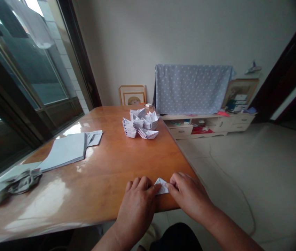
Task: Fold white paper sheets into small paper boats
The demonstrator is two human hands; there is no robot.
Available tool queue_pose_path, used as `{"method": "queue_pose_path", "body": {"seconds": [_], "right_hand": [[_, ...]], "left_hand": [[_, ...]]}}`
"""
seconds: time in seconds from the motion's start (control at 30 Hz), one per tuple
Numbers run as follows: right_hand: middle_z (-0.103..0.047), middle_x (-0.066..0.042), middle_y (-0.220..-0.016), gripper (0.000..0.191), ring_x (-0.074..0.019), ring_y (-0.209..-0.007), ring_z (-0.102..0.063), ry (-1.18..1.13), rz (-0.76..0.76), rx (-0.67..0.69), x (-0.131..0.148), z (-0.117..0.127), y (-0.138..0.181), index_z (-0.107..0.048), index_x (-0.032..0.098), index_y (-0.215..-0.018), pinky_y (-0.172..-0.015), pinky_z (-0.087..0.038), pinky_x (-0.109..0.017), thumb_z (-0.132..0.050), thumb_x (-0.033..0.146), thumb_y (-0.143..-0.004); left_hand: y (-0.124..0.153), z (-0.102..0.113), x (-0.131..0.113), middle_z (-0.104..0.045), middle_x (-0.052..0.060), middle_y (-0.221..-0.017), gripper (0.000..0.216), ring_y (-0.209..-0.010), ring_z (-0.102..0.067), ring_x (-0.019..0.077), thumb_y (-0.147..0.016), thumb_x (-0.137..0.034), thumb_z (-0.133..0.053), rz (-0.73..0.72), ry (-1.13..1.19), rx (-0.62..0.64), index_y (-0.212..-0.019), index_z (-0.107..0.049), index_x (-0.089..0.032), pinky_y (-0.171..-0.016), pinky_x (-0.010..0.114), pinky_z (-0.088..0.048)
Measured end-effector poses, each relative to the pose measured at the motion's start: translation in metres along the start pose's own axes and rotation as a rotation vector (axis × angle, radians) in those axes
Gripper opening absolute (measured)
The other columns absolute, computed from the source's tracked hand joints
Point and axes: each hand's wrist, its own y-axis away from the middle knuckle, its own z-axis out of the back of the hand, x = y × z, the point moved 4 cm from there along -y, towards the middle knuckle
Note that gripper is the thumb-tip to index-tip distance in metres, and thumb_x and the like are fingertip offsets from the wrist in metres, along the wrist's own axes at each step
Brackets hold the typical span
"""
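A small piece of folded white paper (161,187) lies at the near right corner of the wooden table (106,167). My left hand (139,198) grips its left side, the thumb pressed along the paper and the fingers curled on the tabletop. On the paper's right side my right hand (187,193) pinches the edge, thumb against curled fingers. Part of the paper is hidden under both thumbs. Farther back on the table stand several stacks of folded paper boats (140,123), nested in one another.
On the left lie a stack of white paper sheets (65,150), a printed sheet (94,137) and a crumpled grey cloth (24,182). A small white box (148,105) sits at the far edge. Beyond the table stands a low cabinet (210,125) beneath a dotted blue cloth (193,89).
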Motion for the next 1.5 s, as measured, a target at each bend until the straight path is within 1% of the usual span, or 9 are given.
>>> {"method": "queue_pose_path", "body": {"seconds": [0.13, 0.3, 0.5, 0.67, 0.8, 0.93, 1.27, 1.43, 1.5], "right_hand": [[-0.065, -0.001, -0.078, 0.018, -0.021, -0.077, -0.061, 0.009, -0.001, -0.016, 0.001, 0.0, 0.001, -0.052, 0.025, -0.075, -0.067, -0.036, -0.034, -0.06, 0.029, -0.091], [-0.066, -0.001, -0.082, 0.013, -0.0216, -0.08, -0.062, -0.016, 0.006, -0.015, 0.003, 0.003, 0.002, -0.053, 0.026, -0.08, -0.069, -0.037, -0.034, -0.06, 0.028, -0.091], [-0.066, -0.004, -0.091, 0.006, -0.0233, -0.089, -0.06, -0.03, 0.049, -0.008, 0.007, 0.007, 0.008, -0.055, 0.025, -0.09, -0.078, -0.04, -0.034, -0.054, 0.024, -0.095], [-0.066, -0.006, -0.097, 0.011, -0.0244, -0.094, -0.059, -0.001, 0.053, -0.045, 0.01, 0.008, 0.014, -0.057, 0.024, -0.097, -0.084, -0.04, -0.035, -0.046, 0.021, -0.099], [-0.067, -0.008, -0.099, 0.012, -0.027, -0.098, -0.059, 0.05, 0.029, -0.073, 0.015, 0.006, 0.016, -0.058, 0.023, -0.101, -0.085, -0.039, -0.037, -0.051, 0.033, -0.099], [-0.067, -0.008, -0.097, 0.024, -0.0284, -0.098, -0.06, 0.09, -0.005, -0.091, 0.018, 0.003, 0.015, -0.058, 0.023, -0.099, -0.082, -0.039, -0.038, -0.061, 0.046, -0.094], [-0.067, -0.004, -0.097, 0.016, -0.0232, -0.093, -0.062, 0.107, -0.014, -0.083, 0.004, 0.021, 0.019, -0.058, 0.023, -0.098, -0.076, -0.04, -0.033, -0.062, 0.038, -0.094], [-0.067, -0.004, -0.098, 0.005, -0.0231, -0.098, -0.062, 0.062, -0.01, -0.113, -0.006, 0.024, 0.019, -0.058, 0.022, -0.096, -0.082, -0.044, -0.033, -0.058, 0.027, -0.096], [-0.066, -0.006, -0.097, 0.007, -0.0236, -0.098, -0.061, 0.048, -0.004, -0.142, -0.004, 0.024, 0.021, -0.06, 0.021, -0.096, -0.085, -0.045, -0.034, -0.053, 0.022, -0.097]], "left_hand": [[-0.001, -0.001, -0.001, -0.062, 0.006, -0.114, 0.035, -0.103, -0.052, 0.0264, -0.098, -0.025, -0.053, -0.017, -0.011, 0.019, -0.13, -0.063, -0.037, -0.087, 0.042, -0.04], [-0.003, -0.001, -0.001, -0.064, 0.006, -0.108, 0.036, -0.101, -0.052, 0.0279, -0.097, -0.025, -0.054, -0.023, -0.027, 0.032, -0.129, -0.063, -0.039, -0.085, 0.043, -0.038], [-0.007, 0.004, 0.0, -0.064, 0.004, -0.103, 0.034, -0.099, -0.052, 0.0279, -0.092, -0.023, -0.059, -0.035, -0.042, 0.015, -0.123, -0.066, -0.038, -0.083, 0.042, -0.036], [-0.008, 0.006, 0.002, -0.064, 0.005, -0.105, 0.032, -0.1, -0.052, 0.0275, -0.093, -0.022, -0.057, -0.043, -0.019, -0.004, -0.12, -0.068, -0.036, -0.085, 0.042, -0.036], [-0.008, 0.006, 0.002, -0.063, 0.004, -0.103, 0.031, -0.099, -0.052, 0.0269, -0.092, -0.022, -0.058, -0.05, -0.004, -0.023, -0.119, -0.068, -0.035, -0.084, 0.04, -0.036], [-0.007, 0.007, 0.001, -0.063, 0.003, -0.104, 0.033, -0.1, -0.053, 0.0264, -0.091, -0.021, -0.059, -0.056, -0.009, -0.034, -0.12, -0.067, -0.035, -0.084, 0.04, -0.036], [-0.005, 0.009, 0.002, -0.064, 0.003, -0.105, 0.032, -0.101, -0.053, 0.0257, -0.091, -0.021, -0.057, -0.062, 0.01, -0.059, -0.118, -0.069, -0.033, -0.085, 0.04, -0.035], [-0.005, 0.008, 0.003, -0.064, 0.004, -0.107, 0.032, -0.1, -0.053, 0.0255, -0.092, -0.021, -0.056, -0.065, 0.031, -0.061, -0.117, -0.07, -0.033, -0.084, 0.04, -0.035], [-0.006, 0.008, 0.004, -0.065, 0.004, -0.107, 0.031, -0.1, -0.053, 0.0258, -0.092, -0.021, -0.056, -0.065, 0.035, -0.064, -0.116, -0.071, -0.033, -0.084, 0.04, -0.035]]}}
